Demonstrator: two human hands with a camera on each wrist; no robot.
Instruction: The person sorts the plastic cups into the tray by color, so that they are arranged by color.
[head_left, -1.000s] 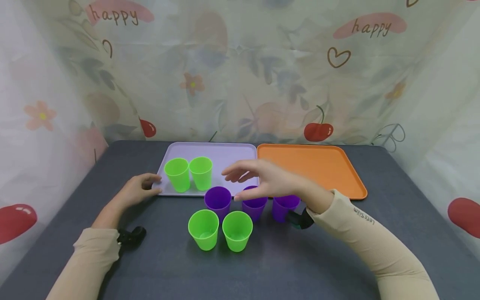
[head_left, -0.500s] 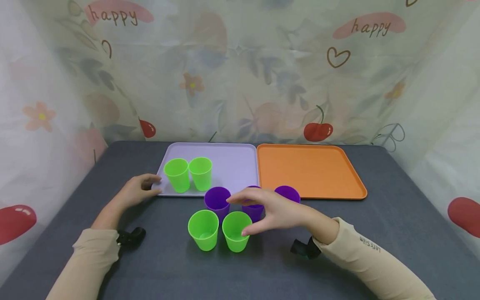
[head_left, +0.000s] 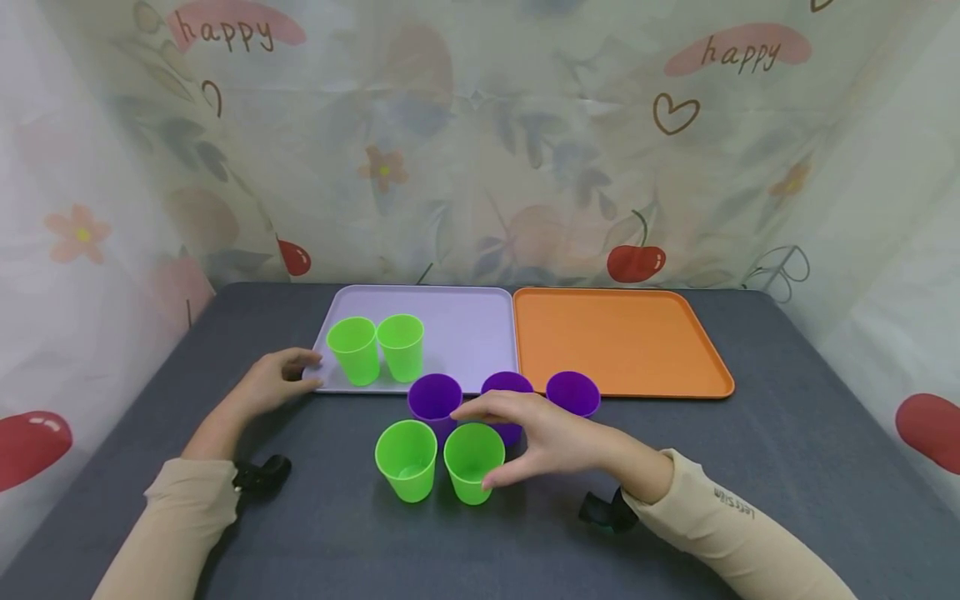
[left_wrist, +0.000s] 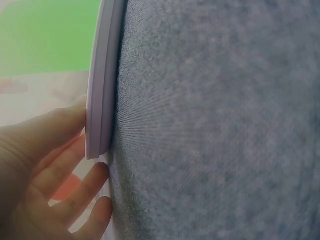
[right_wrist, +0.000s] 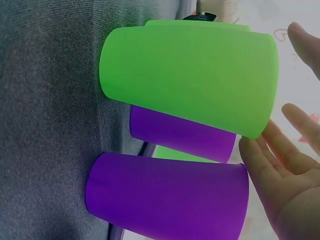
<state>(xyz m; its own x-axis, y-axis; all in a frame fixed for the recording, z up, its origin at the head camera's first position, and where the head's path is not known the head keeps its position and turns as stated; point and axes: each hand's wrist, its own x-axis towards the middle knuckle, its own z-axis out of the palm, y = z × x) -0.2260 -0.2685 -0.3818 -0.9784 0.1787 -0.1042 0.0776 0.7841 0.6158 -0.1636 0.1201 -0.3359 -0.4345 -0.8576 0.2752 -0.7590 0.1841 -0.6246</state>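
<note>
Nearest green cup (head_left: 467,465), upright on the surface (head_left: 360,550): looks like thin smooth plastic, so probably light, slightly springy, a bit slippery, unlikely to break. Best hold likely thumb and fingers on opposite sides of the wall just under the rim, gentle squeeze; the taper widens upward, which should help against slipping. Right hand (head_left: 551,435) is at its right side: thumb in front of the wall, fingers arched past the rear of the rim, a wide gap between; wrist view shows fingertips close to the rim, no firm grip, contact uncertain. Second green cup (head_left: 406,462) just beside it on the left; three purple cups (head_left: 435,398) behind. Left hand (head_left: 270,385) well apart, thumb and fingers parted, tips at the lilac tray (head_left: 472,333) by its near left corner. Two further green cups (head_left: 356,354) upright on that tray.
</note>
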